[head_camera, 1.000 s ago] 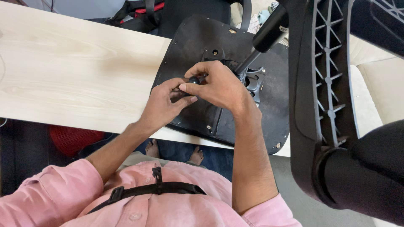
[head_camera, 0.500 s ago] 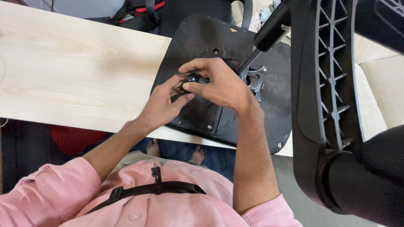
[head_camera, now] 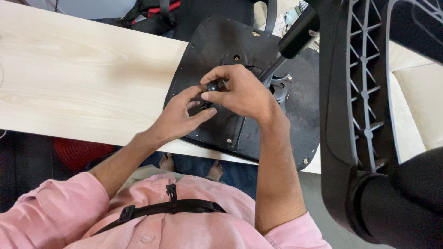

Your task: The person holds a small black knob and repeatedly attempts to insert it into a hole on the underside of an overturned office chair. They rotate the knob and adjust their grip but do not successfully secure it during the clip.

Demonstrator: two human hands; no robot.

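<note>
Both hands: left hand [head_camera: 177, 117] and right hand [head_camera: 240, 92] pinching a small black knob [head_camera: 212, 86]

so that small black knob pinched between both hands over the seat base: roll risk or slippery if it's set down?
The small black knob looks rounded, so it would probably roll on the flat wooden table. It seems hard and rigid, likely light, since fingertips of the right hand and left hand suffice. Its surface texture is too small to judge; the seat base may stop it.
</note>
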